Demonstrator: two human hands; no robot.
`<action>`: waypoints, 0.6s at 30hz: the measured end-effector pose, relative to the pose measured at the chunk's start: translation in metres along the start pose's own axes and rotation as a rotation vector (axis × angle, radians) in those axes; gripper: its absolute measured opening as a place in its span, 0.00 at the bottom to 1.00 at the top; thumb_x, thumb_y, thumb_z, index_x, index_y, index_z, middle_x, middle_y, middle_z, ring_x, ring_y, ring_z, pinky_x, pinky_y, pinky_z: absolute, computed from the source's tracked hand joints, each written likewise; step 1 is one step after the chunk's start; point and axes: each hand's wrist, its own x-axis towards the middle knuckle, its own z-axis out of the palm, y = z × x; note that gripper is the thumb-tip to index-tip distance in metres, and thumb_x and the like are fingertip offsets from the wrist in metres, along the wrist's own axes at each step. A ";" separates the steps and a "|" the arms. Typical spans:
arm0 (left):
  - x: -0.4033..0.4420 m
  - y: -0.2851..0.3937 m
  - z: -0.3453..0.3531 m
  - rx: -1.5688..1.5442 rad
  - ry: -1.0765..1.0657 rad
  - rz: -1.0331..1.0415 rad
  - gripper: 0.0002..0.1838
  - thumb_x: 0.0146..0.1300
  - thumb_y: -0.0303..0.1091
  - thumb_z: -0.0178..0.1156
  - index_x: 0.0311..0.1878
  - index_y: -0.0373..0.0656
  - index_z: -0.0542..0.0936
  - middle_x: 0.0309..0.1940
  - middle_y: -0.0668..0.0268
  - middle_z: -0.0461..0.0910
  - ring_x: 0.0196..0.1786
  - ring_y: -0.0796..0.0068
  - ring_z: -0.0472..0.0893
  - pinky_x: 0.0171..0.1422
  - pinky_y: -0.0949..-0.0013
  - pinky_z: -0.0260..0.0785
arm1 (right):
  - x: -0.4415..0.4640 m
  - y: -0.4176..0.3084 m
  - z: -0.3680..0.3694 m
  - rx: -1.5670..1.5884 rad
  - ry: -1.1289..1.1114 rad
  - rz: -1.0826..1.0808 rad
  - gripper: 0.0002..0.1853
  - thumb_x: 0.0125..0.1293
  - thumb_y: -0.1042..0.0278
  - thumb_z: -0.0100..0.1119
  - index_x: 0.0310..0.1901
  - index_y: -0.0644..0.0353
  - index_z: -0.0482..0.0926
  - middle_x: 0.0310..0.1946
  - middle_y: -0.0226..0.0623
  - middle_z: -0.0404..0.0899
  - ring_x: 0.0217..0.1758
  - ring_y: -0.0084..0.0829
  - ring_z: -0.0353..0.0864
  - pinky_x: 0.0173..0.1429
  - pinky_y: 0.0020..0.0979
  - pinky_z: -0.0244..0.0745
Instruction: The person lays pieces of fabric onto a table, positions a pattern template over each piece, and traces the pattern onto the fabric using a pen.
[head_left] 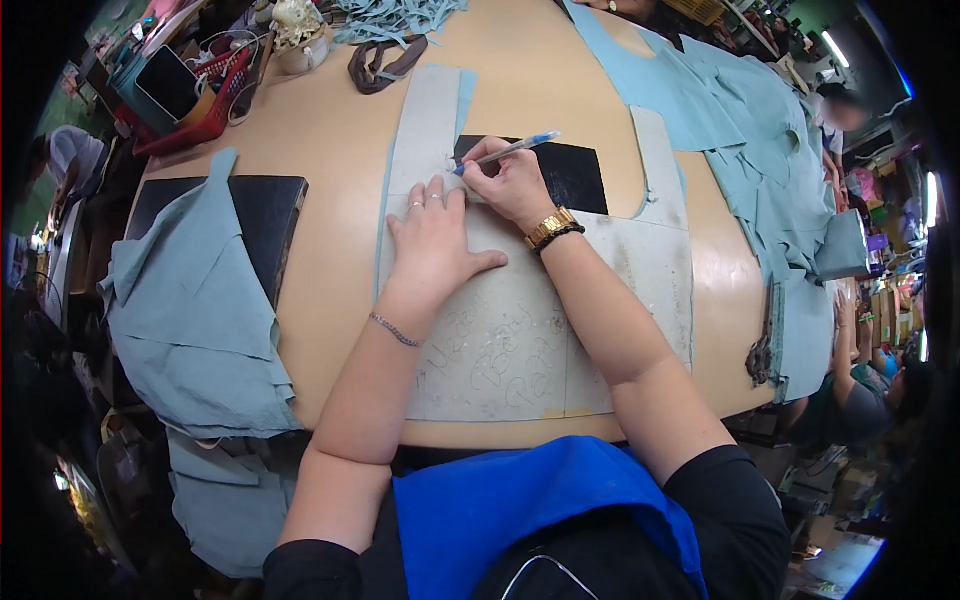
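Note:
A pale cardboard sewing pattern (500, 340) with handwriting on it lies flat on the table in front of me. Light blue-green fabric (466, 95) shows from under its edges. My left hand (432, 235) rests flat on the pattern with fingers spread, a ring on it. Between the fingers of my right hand (508, 185) is a pen (525, 144), its tip down at the pattern's inner neck-side edge. A black sheet (575, 175) shows in the cut-out beyond my right hand.
At left, folded blue-green fabric (195, 300) drapes over a dark board (285, 205). Fabric pieces (765, 150) and dark-handled scissors (762, 355) lie at right. A red basket (215, 110), fabric strips (395, 18) and a dark fabric loop (383, 68) sit at the far side.

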 end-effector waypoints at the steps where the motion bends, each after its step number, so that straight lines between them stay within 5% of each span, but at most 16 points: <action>1: 0.000 0.001 0.000 0.001 0.003 0.000 0.54 0.41 0.63 0.74 0.68 0.42 0.64 0.73 0.53 0.58 0.76 0.52 0.55 0.70 0.35 0.56 | 0.000 0.001 0.000 0.005 -0.005 0.006 0.08 0.56 0.65 0.63 0.31 0.62 0.81 0.20 0.36 0.81 0.22 0.23 0.78 0.30 0.27 0.74; 18: 0.002 0.001 0.001 0.027 0.000 -0.002 0.54 0.42 0.64 0.73 0.68 0.42 0.64 0.73 0.54 0.57 0.77 0.53 0.55 0.70 0.36 0.57 | 0.002 0.000 0.000 -0.003 -0.012 -0.009 0.08 0.55 0.65 0.63 0.31 0.62 0.80 0.21 0.37 0.81 0.23 0.22 0.79 0.31 0.26 0.75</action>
